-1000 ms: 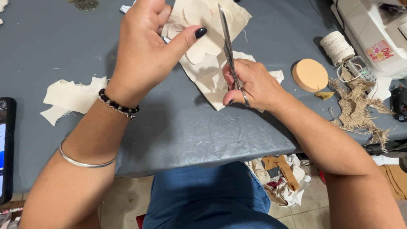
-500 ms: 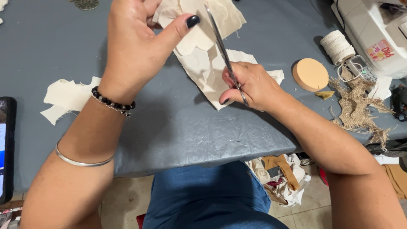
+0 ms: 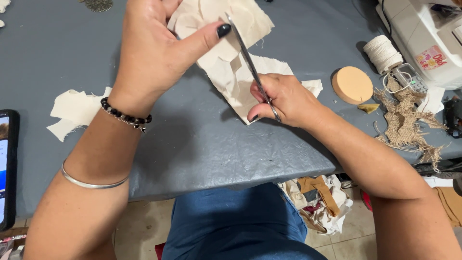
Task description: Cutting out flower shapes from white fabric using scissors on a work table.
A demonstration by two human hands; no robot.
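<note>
My left hand [image 3: 159,53] holds up a piece of cream fabric [image 3: 231,29] above the grey table [image 3: 202,139], thumb pressed on its front. My right hand [image 3: 284,98] grips metal scissors [image 3: 248,58], fingers through the handles. The blades point up and away into the held fabric. More cream fabric lies flat on the table under both hands, reaching to the right hand's knuckles.
A cream fabric scrap [image 3: 74,113] lies at the left, a phone [image 3: 7,168] at the table's left edge. At the right are a round tan pad [image 3: 352,85], a twine spool [image 3: 383,53], frayed burlap [image 3: 409,123] and a white sewing machine [image 3: 426,38]. Fabric scraps [image 3: 317,202] lie on the floor.
The scissors' tips have swung left and further into the held fabric. My left hand has shifted slightly up and left with the cloth.
</note>
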